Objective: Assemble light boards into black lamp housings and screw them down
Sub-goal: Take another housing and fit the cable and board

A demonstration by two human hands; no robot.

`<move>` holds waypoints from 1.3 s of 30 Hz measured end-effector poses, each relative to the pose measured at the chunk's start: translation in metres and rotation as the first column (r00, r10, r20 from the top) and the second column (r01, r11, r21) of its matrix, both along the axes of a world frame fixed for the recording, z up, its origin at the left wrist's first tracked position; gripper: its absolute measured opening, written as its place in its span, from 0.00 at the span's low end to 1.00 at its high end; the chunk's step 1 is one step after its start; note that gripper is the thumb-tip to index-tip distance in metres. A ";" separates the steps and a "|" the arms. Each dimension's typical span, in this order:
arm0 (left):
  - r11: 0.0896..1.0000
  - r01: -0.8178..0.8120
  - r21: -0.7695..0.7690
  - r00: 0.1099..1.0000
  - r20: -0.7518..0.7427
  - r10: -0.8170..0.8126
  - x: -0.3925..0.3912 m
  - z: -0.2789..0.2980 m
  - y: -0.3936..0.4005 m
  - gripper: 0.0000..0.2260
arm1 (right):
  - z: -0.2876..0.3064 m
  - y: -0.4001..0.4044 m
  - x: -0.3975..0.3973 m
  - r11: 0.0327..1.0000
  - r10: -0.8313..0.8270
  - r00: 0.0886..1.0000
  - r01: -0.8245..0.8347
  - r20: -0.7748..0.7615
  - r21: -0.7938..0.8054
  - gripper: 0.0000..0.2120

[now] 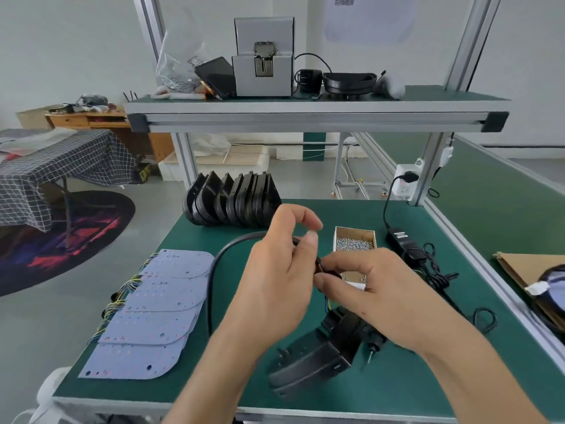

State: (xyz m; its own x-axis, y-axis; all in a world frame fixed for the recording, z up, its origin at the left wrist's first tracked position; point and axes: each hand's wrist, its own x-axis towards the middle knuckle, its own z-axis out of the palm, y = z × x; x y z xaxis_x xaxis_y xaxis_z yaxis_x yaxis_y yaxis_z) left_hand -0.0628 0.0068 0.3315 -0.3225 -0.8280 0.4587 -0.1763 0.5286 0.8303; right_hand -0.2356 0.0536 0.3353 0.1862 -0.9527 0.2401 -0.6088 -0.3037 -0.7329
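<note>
While hovering above the green bench mat (397, 390), left hand (276, 289) curling round a thick black cable (227, 244), thumb and forefinger pinched narrow at its end. Right hand (376, 293) pinching a small dark connector (324, 270) with thin coloured wires (329, 304), fingertips nearly touching the left thumb. Lying just below both palms, black plastic lamp housing (315, 359). Fanning out left of the left knuckles, pale blue light boards (159, 313). Sitting just beyond the right fingertips, open cardboard box of silver screws (354, 241).
</note>
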 end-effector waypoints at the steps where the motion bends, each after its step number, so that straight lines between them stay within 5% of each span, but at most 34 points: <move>1: 1.000 0.001 0.001 1.000 -0.019 -0.001 -0.003 0.000 0.000 0.07 | 0.001 0.001 -0.002 1.000 0.005 1.000 -0.005 0.005 0.020 0.06; 5: 1.000 -0.006 -0.007 0.997 -0.076 0.005 -0.011 0.002 0.003 0.07 | 0.000 0.004 -0.008 0.993 0.010 1.000 -0.009 -0.002 0.117 0.14; 9: 1.000 -0.025 0.000 0.994 -0.105 0.025 -0.012 0.006 0.008 0.06 | -0.008 0.004 -0.012 0.977 0.034 0.998 -0.045 0.055 0.206 0.08; 15: 1.000 -0.014 -0.019 0.989 -0.145 0.011 -0.011 0.011 0.014 0.08 | -0.019 0.006 -0.015 0.990 0.066 0.989 -0.048 -0.134 0.134 0.09; 28: 1.000 0.003 -0.018 0.995 -0.096 -0.004 -0.013 0.006 0.018 0.06 | -0.009 0.008 -0.014 0.970 0.128 0.958 -0.067 -0.256 0.234 0.08; 33: 0.999 -0.032 -0.017 0.997 -0.069 0.031 -0.005 0.003 0.014 0.07 | 0.002 0.007 -0.022 0.969 0.146 0.982 -0.167 0.121 0.184 0.13; 39: 0.997 -0.032 -0.070 0.994 -0.108 0.025 -0.013 0.010 0.020 0.09 | -0.002 0.004 -0.017 0.950 0.166 0.972 -0.203 0.167 0.239 0.08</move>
